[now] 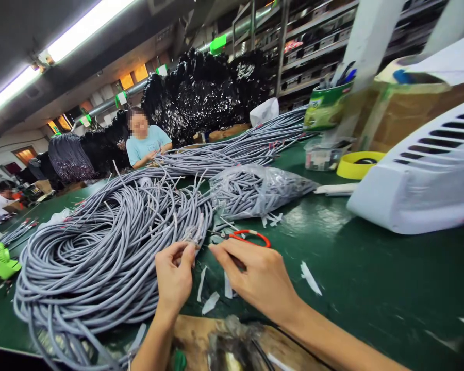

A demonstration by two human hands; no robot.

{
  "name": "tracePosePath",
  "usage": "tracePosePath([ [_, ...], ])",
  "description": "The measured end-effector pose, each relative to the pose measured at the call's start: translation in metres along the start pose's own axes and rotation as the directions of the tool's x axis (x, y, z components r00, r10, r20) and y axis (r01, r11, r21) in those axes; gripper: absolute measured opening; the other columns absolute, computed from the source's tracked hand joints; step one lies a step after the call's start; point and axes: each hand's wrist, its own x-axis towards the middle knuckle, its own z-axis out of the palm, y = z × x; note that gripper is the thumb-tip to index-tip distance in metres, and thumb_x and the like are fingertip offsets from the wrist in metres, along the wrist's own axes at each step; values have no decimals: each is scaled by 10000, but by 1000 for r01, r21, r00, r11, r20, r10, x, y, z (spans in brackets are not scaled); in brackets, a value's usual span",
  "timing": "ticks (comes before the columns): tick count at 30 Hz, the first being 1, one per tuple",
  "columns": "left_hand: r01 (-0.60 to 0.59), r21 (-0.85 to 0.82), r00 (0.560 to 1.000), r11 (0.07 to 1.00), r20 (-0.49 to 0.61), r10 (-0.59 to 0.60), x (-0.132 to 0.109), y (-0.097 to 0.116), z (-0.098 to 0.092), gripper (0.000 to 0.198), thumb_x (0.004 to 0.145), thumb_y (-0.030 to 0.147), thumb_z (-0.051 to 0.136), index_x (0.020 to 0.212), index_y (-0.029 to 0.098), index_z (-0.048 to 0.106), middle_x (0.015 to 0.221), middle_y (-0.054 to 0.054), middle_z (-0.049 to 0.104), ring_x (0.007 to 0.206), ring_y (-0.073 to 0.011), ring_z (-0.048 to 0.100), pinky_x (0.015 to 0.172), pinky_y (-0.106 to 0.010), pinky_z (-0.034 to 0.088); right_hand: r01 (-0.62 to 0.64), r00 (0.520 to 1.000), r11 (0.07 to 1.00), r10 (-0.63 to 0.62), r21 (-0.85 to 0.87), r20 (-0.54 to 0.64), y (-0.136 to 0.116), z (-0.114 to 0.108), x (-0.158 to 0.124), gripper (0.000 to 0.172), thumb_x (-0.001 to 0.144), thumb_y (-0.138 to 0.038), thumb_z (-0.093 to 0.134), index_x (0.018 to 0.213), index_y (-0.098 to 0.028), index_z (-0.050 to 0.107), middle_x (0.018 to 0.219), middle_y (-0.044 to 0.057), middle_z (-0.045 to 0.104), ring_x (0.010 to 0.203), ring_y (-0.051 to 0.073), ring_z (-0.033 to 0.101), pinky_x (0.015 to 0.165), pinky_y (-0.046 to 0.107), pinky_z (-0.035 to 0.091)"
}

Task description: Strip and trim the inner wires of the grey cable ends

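The left hand (175, 275) apparently pinches a cable end (195, 234), the right hand (257, 275) what I cannot tell; tugging could drag the cables (112, 257) off the near edge of the tabletop (355, 288).

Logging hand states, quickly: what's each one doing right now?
Left hand: pinched closed near grey round cables; any held item unclear.
Right hand: pinched closed; cannot tell what, if anything, it holds.

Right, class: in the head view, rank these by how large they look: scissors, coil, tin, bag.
1. Coil
2. Bag
3. Tin, though it stands farther back
4. Scissors, partly hidden by the right hand
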Motion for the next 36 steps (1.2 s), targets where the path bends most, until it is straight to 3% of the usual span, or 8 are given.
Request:
tracePosePath([
  [3,0,-43,1000,999,20,1,-5,2,2,223,730,299,587,669,101,670,474,18,533,427,-75,434,410,-172,340,-60,998,998,61,-25,28,9,1,5,446,905,-306,356,542,-172,578,463,-10,552,389,89,455,447,219,284],
  [16,-11,-23,999,1000,32,12,-8,4,4,201,744,296,564,663,119,613,506,15,539,456,-89,478,439,-175,380,-91,993,994,86,68,78,5,0,6,476,892,-320,346,452,-175,454,394,-35,424,358,71,362,403,202,253],
  [23,-123,161,990,979,85,111,-14,0,9,181,774,247,524,723,129,653,622,-34,652,575,-131,582,558,-203,438,-213,973,945,183,247,139,4,5,5,458,888,-307,364,461,-173,459,374,-51,380,338,65,341,347,182,259],
  [26,-60,201,998,978,37,54,-7,-7,9,174,746,228,531,687,125,658,603,-36,650,573,-142,585,563,-214,436,-44,999,970,40,237,20,-8,1,0,414,887,-246,385,502,-161,512,416,-29,452,376,76,401,398,193,301],
  [29,61,121,998,991,8,-62,1,-11,8,199,714,251,544,611,109,637,490,-7,562,469,-115,505,470,-202,386,187,981,963,-171,196,-92,-15,-3,-5,362,884,-195,402,571,-144,577,473,2,526,432,93,465,478,212,331],
  [32,54,10,999,999,9,-54,2,-8,7,234,735,293,534,646,100,632,466,22,498,429,-85,428,427,-186,343,119,991,990,-114,75,-66,-7,-3,-3,371,893,-216,401,587,-146,598,490,10,558,442,100,502,486,225,314],
  [36,-29,0,999,1000,-20,29,-6,-2,7,230,747,314,552,680,108,631,488,18,518,435,-85,451,421,-178,361,1,1000,999,-2,-54,-19,7,0,3,424,906,-284,369,564,-164,589,485,-4,564,404,95,480,459,236,279],
])
